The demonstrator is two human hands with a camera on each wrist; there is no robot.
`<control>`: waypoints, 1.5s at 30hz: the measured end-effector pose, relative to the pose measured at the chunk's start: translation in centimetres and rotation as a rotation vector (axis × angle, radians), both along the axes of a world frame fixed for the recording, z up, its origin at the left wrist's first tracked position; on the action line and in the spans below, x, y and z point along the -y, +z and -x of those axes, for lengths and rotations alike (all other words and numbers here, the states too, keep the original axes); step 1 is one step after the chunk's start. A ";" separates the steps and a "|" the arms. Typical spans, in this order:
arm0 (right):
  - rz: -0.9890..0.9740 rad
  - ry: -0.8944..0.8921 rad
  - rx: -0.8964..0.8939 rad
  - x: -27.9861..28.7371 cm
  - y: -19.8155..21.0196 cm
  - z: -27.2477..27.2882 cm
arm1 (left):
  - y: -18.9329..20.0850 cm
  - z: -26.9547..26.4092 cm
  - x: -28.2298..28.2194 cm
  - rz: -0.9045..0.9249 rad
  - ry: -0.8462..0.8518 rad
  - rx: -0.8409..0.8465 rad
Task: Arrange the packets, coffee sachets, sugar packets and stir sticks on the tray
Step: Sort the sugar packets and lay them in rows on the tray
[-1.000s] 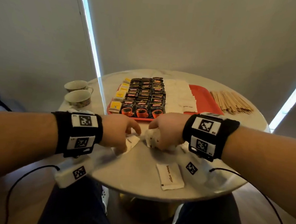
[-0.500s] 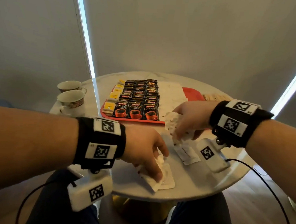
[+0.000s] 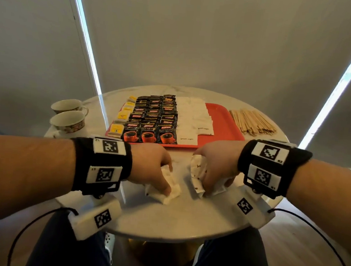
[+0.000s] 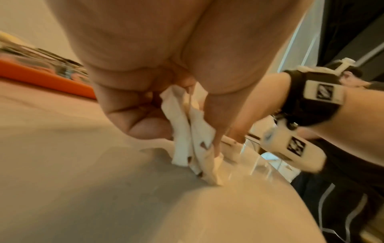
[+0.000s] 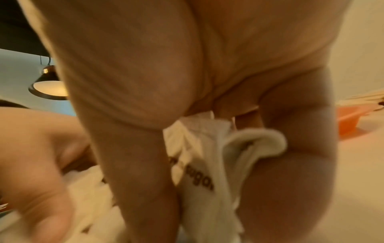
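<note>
White sugar packets — crumpled, brown lettering — in right hand.

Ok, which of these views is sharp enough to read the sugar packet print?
Head view: sharp; "brown sugar" reads on the tray's packets, though wide-angle bends the edges. Right wrist: motion-blurred, only "sugar" legible on the held sugar packets. Left wrist: smeared; print on its packets unreadable.

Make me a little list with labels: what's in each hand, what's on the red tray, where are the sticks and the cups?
left hand: grips white sugar packets on the table
right hand: grips brown sugar packets
tray: yellow packets, coffee sachets, white sugar rows
stir sticks: on the table, right of the tray
cups: two, left of the tray
</note>
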State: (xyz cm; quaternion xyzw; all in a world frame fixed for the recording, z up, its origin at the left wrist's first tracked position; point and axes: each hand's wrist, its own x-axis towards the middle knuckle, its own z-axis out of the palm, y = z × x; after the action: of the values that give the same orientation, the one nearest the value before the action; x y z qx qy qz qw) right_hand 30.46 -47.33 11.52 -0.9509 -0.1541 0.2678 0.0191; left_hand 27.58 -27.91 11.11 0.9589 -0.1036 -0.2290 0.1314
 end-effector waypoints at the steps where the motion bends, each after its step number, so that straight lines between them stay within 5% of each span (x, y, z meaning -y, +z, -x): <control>1: 0.052 0.043 0.033 -0.4 -0.2 0.0 | 0.1 -0.3 -0.7 0.021 0.059 0.016; 6: 0.188 0.134 0.154 -1.9 -0.3 -1.2 | 0.3 -0.9 -2.8 0.598 0.511 -0.138; 10: 0.044 0.041 0.189 -2.4 -0.6 -2.5 | 0.0 -0.8 -2.7 0.832 0.572 -0.221; 15: -0.249 -0.186 0.135 -1.7 0.4 -3.5 | 0.0 -0.9 -1.4 0.686 0.360 -0.164; 18: -0.430 -0.320 0.093 -0.7 0.8 -3.9 | -0.3 -1.7 0.2 0.402 0.200 -0.021; 27: -0.795 -0.428 0.035 -0.1 0.9 -5.6 | -1.5 -3.6 3.4 0.010 -0.041 0.109; 29: -0.930 -0.439 0.014 0.1 0.7 -6.2 | -1.3 -3.9 3.0 0.162 0.035 0.088; 36: -1.352 -0.429 0.088 -2.0 1.1 -8.8 | 0.6 -7.4 0.6 1.233 0.676 -0.179; 41: -1.498 -0.440 0.131 -5.1 1.2 -10.5 | 0.5 -10.0 0.9 1.641 0.690 -0.285; 45: -1.552 -0.501 0.127 -5.9 0.9 -11.8 | -0.1 -11.7 1.5 1.778 0.670 -0.350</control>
State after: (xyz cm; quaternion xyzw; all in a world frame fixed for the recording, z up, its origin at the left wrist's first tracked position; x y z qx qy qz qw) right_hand 42.27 -41.43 12.47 -0.6864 -0.0794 0.0182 0.7226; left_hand 39.24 -29.39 10.99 0.4410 0.0610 -0.1571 0.8815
